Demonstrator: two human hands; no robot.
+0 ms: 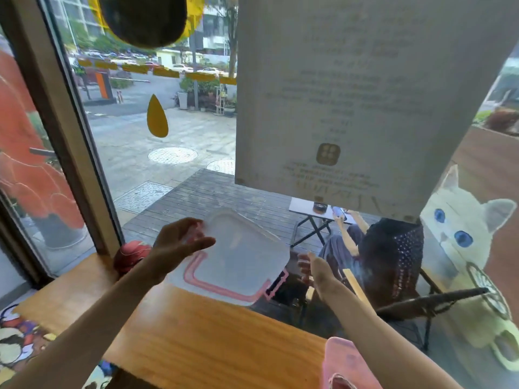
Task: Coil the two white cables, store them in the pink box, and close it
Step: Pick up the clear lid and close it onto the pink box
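Left hand point(179, 242) grips the clear lid point(238, 259) by its left edge, holding it tilted above the wooden table point(196, 338). Right hand point(314, 272) hovers beside the lid, fingers spread loosely. Pink box point(348, 363) sits at the table's near right edge, lid off.

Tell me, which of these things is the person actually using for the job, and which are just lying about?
In use:
- clear lid with a pink seal, held up by the left hand
- pink box at the table's near edge
- right hand, open beside the lid

Lying about:
- red ball by the window
- cat sticker
- paper notice
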